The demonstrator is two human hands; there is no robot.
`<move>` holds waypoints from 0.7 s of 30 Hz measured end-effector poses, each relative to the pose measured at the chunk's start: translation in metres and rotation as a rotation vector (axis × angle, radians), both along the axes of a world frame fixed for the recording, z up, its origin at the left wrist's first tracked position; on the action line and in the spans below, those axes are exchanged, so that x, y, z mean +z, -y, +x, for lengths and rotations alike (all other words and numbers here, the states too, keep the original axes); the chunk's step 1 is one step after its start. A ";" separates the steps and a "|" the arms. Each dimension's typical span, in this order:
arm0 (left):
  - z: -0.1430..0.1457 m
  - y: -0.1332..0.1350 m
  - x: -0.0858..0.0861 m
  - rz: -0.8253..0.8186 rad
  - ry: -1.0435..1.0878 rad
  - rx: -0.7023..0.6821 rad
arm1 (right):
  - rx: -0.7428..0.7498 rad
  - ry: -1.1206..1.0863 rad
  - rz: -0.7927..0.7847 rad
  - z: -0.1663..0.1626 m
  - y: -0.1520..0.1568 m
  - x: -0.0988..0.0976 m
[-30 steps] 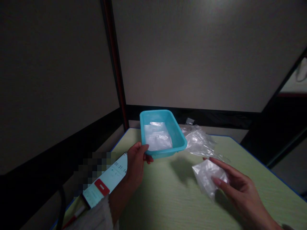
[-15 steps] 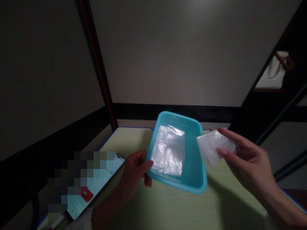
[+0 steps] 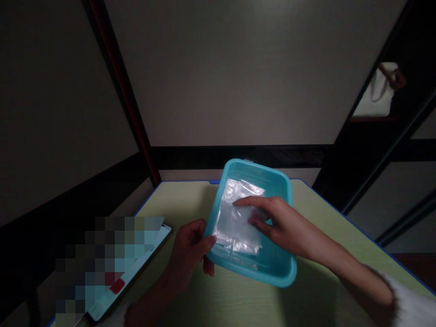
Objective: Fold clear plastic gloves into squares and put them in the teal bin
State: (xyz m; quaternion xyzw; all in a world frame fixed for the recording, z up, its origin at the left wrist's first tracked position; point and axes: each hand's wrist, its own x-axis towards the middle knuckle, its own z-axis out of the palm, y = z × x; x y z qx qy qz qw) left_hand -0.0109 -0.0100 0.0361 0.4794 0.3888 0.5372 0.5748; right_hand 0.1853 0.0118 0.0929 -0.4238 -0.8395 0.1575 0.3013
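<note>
A: what are the hands up to?

B: Left hand [image 3: 192, 247] grips the blue tray [image 3: 252, 271] by its rim at 8 o'clock. Right hand [image 3: 284, 222] comes in from 4 o'clock over the plastic packets [image 3: 227, 227] inside, fingers hiding some. Can't tell if it's pinching one.

A: and that phone [image 3: 136, 263], 8 o'clock of the view?

B: mostly pixelated lol

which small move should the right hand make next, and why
I'd probably open the right hand and lift it out of the blue tray, leaving the plastic bags inside: it is right over them, and the left hand grips the tray's near-left corner. Whether the right hand is pinching a bag is hard to tell.
</note>
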 end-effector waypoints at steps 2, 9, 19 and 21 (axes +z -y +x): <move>0.000 0.000 -0.001 -0.005 -0.004 0.004 | 0.019 0.020 -0.027 -0.006 -0.001 -0.003; 0.003 0.001 -0.002 -0.048 0.012 0.009 | 0.098 0.071 -0.076 -0.015 -0.002 0.000; 0.003 0.003 -0.002 -0.051 0.013 -0.018 | 0.192 0.139 0.015 -0.017 -0.007 -0.004; 0.003 0.002 -0.002 -0.051 0.014 -0.022 | 0.195 0.162 0.017 -0.018 -0.006 -0.003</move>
